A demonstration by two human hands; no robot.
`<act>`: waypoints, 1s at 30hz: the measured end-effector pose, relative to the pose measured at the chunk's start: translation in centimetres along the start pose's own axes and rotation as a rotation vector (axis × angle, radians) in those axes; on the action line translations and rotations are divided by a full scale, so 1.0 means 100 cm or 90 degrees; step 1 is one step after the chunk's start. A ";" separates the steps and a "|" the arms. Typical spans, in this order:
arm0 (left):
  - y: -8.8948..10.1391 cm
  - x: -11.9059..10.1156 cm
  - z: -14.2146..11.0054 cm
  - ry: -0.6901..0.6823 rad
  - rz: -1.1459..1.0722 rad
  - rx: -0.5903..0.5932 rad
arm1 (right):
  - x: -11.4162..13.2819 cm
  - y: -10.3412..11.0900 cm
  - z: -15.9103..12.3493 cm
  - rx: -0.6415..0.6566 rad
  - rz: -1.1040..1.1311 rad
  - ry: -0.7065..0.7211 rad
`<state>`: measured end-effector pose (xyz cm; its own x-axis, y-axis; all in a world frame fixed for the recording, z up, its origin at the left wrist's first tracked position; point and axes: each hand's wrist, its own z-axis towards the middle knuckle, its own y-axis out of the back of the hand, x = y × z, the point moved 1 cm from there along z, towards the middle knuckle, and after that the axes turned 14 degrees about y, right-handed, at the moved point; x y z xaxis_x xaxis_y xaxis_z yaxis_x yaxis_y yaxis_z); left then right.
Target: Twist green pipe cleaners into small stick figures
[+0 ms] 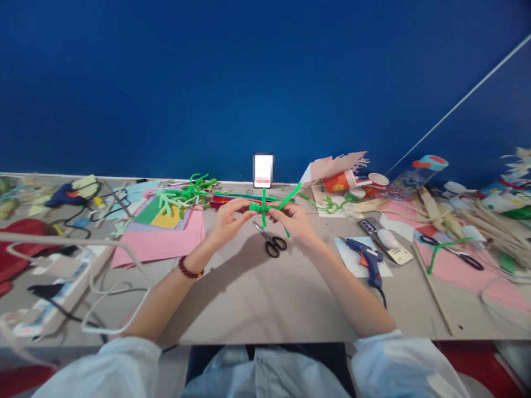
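Observation:
Above the table's middle, a figure of green pipe cleaners (264, 200) is held between both hands. My left hand (231, 221) pinches its rounded, coiled end at the left. My right hand (295, 222) is closed on the other side, where long green strands stick up and down past the fingers. Just below the hands lie scissors (274, 245) with black handles, blades pointing up toward the figure. Behind the hands is a bundle of coloured pipe cleaners (215, 201), partly covered by my left hand. A phone (263, 170) with a lit screen stands against the blue wall.
Pink paper (157, 246) and green pipe cleaner pieces (186, 193) lie to the left, near a power strip (68, 290). On the right are a blue glue gun (365, 255), a second phone (373, 229), a wooden stick (433, 290) and a red paper cup (340, 181).

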<state>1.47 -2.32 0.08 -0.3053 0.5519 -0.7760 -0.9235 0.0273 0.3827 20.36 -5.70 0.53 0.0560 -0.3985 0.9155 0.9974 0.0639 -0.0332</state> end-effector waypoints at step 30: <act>0.008 -0.010 0.000 -0.178 0.117 0.027 | 0.000 -0.004 -0.005 0.049 0.094 -0.148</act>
<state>1.05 -2.84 1.19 -0.3843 0.7584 -0.5265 -0.8469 -0.0626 0.5280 19.98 -6.18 0.31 0.1798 -0.1592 0.9707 0.9723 0.1787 -0.1508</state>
